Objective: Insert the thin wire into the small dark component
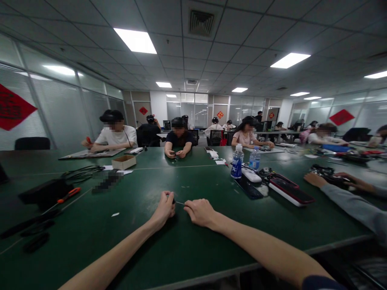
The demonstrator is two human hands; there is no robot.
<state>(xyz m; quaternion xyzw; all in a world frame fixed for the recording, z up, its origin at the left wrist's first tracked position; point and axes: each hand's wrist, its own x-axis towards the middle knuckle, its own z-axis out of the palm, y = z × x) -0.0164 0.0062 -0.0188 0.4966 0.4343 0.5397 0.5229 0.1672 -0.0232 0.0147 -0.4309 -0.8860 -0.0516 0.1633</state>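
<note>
Left hand (165, 207): its grip is closed around a small dark piece (173, 201), mostly hidden by the fingers.
Right hand (200, 211): its grip is pinched, it seems, on a thin rod (180, 203).
Thin rod: it is between both hands, over the green bench (181, 251); I cannot tell if its tip touches the piece.
Good handling: better to hold the piece firmly, rod straight, with gentle pressure.

Dark navy sleeve (322, 283) on right arm (256, 245); forearms (121, 250) bare.
</note>
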